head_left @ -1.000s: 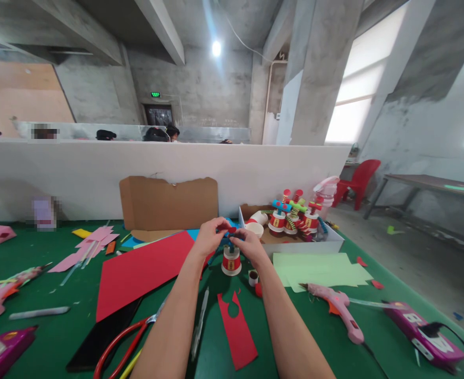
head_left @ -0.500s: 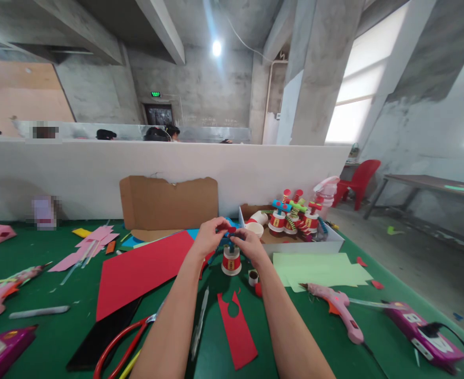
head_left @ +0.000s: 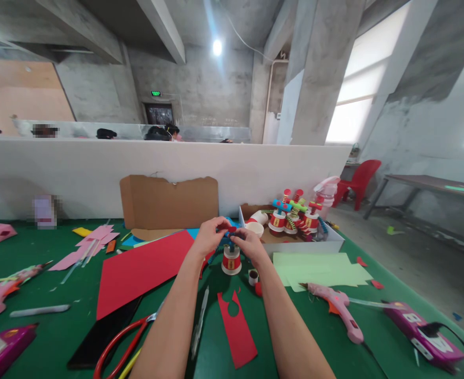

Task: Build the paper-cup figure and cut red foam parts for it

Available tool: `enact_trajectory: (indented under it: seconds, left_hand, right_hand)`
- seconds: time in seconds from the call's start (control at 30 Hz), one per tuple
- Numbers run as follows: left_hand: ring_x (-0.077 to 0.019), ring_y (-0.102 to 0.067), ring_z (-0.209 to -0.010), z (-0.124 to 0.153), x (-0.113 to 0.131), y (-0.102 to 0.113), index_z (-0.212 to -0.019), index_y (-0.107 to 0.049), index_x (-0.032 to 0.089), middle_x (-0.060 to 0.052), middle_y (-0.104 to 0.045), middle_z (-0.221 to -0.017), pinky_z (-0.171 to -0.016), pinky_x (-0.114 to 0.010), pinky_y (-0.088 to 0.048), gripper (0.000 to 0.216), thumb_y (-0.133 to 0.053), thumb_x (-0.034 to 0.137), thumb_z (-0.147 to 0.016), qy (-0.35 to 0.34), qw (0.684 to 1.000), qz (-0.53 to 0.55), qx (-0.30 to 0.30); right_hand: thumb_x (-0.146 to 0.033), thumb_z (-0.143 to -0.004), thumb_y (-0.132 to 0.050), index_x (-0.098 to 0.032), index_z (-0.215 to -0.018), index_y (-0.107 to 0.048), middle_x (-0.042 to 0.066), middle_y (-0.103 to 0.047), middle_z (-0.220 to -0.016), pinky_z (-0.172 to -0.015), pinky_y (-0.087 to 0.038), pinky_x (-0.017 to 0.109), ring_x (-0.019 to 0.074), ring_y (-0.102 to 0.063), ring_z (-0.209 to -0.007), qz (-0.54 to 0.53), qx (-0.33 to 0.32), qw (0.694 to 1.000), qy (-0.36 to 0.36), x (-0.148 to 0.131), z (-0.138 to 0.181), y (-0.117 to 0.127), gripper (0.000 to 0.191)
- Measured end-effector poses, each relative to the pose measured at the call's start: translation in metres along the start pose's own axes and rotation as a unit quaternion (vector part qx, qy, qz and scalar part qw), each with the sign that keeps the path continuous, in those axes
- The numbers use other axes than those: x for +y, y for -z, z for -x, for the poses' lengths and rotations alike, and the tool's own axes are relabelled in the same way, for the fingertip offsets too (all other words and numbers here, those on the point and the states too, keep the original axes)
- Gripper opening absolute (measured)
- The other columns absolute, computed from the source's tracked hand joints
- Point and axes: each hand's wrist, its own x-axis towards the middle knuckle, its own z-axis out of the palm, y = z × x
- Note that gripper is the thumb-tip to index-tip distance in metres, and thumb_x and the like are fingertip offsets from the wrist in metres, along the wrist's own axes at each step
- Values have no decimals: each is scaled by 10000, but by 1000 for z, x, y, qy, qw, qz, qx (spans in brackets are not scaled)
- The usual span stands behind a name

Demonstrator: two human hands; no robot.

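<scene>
A paper-cup figure [head_left: 231, 261] with a red band stands upright on the green table in front of me, its blue paper top between my hands. My left hand [head_left: 211, 235] has its fingers closed on the left side of that top, by a small red paper disc [head_left: 231, 229]. From the right, my right hand [head_left: 249, 243] pinches the same top. The exact fingertip contact is partly hidden. Below my right wrist are a small paper roll [head_left: 253, 277] and a red piece. Nearer me lies a red paper strip [head_left: 238, 331] with a round cut-out.
A white box [head_left: 295, 245] holds several similar figures. Pink glue guns [head_left: 340, 308] lie right and left, the right one near a purple power strip [head_left: 425, 334]. Red-handled scissors [head_left: 123, 345], a pen [head_left: 199, 323], red card [head_left: 141, 273] and green paper [head_left: 319, 269] are spread around.
</scene>
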Motion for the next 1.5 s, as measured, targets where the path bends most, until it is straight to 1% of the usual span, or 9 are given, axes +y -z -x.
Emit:
enact_trajectory:
  seconds: [0.23, 0.8, 0.9, 1.03, 1.17, 1.5]
  left_hand:
    - [-150, -612, -736, 0, 2, 0, -766, -638, 188, 2, -686, -752, -729, -268, -494, 112, -530, 188, -737, 4, 1000, -5, -3]
    - [-139, -616, -729, 1, 1, 0, -766, -632, 184, 8, -681, -755, -727, -254, -482, 107, -536, 145, -739, -2, 1000, 15, -9]
    - [-142, -622, -736, 1, 0, 0, -774, -629, 184, 5, -688, -763, -738, -258, -482, 117, -535, 129, -732, 1, 1000, 18, -12]
    - [-142, -631, -743, 0, -1, 0, -784, -629, 184, 3, -697, -774, -752, -263, -484, 127, -535, 122, -724, 1, 1000, 17, -14]
    - [-138, -630, -730, 0, 0, 1, -773, -627, 184, 8, -693, -758, -727, -252, -483, 100, -539, 152, -738, -7, 1000, 15, -5]
    - [-129, -606, -691, 0, 7, 2, -750, -634, 185, 13, -675, -715, -657, -227, -468, 63, -571, 188, -747, 10, 1000, -6, 4]
  right_hand:
    - [-299, -664, -626, -175, -757, -643, -2, -653, -728, -679, -456, 292, 171, -590, -740, 7, -1, 1000, 13, 2, -1, 0, 156]
    - [-279, -656, -621, -181, -744, -627, 2, -646, -738, -714, -457, 311, 174, -585, -747, 6, 0, 1000, 4, -2, 1, 0, 132]
    - [-274, -652, -625, -178, -767, -634, 7, -653, -759, -722, -458, 313, 175, -588, -755, 0, -2, 1000, 0, -2, 1, 0, 151]
    - [-312, -653, -648, -173, -766, -630, 9, -647, -762, -728, -454, 313, 174, -584, -763, -7, -1, 1000, -1, -1, 1, 1, 180]
    - [-327, -648, -660, -173, -763, -627, 5, -641, -757, -721, -447, 310, 167, -571, -750, -12, 1, 1000, 3, 0, 0, 1, 194]
    - [-330, -650, -652, -178, -738, -626, 2, -631, -747, -731, -444, 312, 166, -560, -753, -6, 0, 1000, 10, 3, -2, 1, 177]
